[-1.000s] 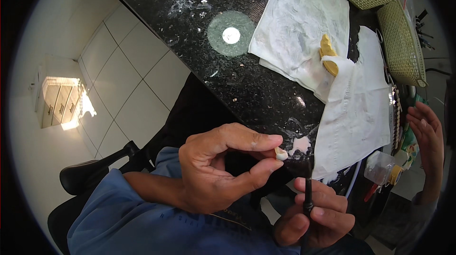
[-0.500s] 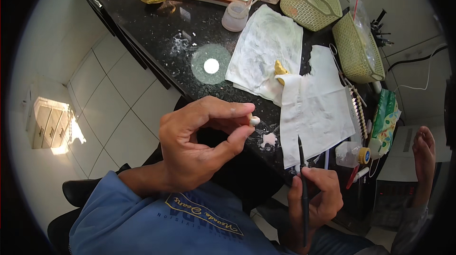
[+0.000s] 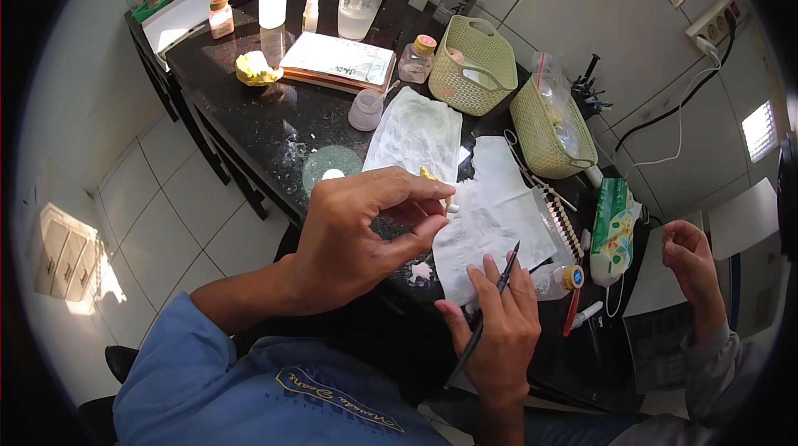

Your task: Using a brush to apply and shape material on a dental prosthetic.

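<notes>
My left hand point(image 3: 362, 226) is closed, with thumb and index finger pinching a small white and tan dental crown point(image 3: 452, 207) above the table edge. Low over the front of the white tissue point(image 3: 474, 238), my right hand point(image 3: 503, 334) has its fingers stretched forward. Tucked between those fingers is a slim black brush point(image 3: 475, 334), slanted with its pointed tip away from me. Just behind the crown, a yellow plaster piece point(image 3: 428, 173) shows partly at the tissue's edge. A round glass slab point(image 3: 320, 162) with a white disc lies left of the tissue, partly hidden by my left hand.
A stained cloth point(image 3: 416, 130), a small jar point(image 3: 366, 109) and two green baskets point(image 3: 465, 72) stand farther back. At the right are a tissue pack point(image 3: 613, 230) and a lidded bottle point(image 3: 559, 281). Another person's hand point(image 3: 692, 259) is raised at the far right.
The view has tilted up, showing more of the table's back. My right hand has moved forward onto the tissue, its fingers straightened and the brush slanted. The left hand keeps its pinch.
</notes>
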The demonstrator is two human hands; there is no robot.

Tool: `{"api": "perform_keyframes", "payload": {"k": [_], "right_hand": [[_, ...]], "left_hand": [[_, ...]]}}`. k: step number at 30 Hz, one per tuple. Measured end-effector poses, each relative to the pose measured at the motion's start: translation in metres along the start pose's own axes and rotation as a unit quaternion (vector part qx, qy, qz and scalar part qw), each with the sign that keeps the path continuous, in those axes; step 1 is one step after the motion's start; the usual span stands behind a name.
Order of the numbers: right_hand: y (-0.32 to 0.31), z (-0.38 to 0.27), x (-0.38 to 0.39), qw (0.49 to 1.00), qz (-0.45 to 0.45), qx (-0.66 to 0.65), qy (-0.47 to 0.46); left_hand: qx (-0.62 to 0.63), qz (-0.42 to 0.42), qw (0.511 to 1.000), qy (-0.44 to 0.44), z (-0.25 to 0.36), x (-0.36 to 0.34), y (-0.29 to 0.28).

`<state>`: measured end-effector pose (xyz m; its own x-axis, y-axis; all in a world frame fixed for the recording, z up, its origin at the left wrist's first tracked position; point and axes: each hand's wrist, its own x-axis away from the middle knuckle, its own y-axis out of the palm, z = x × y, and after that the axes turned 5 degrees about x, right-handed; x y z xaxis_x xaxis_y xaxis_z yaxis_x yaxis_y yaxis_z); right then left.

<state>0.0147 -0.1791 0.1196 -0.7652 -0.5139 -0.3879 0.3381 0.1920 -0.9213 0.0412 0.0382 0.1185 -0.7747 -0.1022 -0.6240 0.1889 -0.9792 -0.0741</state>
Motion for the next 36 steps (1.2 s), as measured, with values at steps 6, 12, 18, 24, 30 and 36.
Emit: {"api": "perform_keyframes", "payload": {"k": [6, 12, 18, 24, 30, 36], "right_hand": [[0.013, -0.001, -0.007, 1.0, 0.027, 0.006, 0.015], [0.012, 0.005, -0.018, 0.992, 0.073, -0.056, 0.081], [0.0, 0.01, -0.028, 0.926, 0.172, -0.246, 0.227], [0.006, 0.007, -0.03, 0.798, 0.212, -0.495, 0.271], [0.011, -0.002, -0.026, 0.767, 0.224, -0.553, 0.236], [0.015, -0.017, -0.026, 0.773, 0.26, -0.531, 0.23]], "left_hand": [[-0.023, 0.001, 1.0, 0.003, 0.0, -0.003, 0.006], [-0.01, 0.012, 1.0, -0.017, 0.005, -0.002, 0.015], [0.066, 0.018, 0.995, -0.066, 0.008, 0.011, 0.03], [0.153, -0.002, 0.979, -0.131, 0.009, 0.02, 0.04], [0.167, 0.033, 0.979, -0.108, 0.007, 0.019, 0.047], [0.137, 0.05, 0.986, -0.077, 0.003, 0.022, 0.05]]}}
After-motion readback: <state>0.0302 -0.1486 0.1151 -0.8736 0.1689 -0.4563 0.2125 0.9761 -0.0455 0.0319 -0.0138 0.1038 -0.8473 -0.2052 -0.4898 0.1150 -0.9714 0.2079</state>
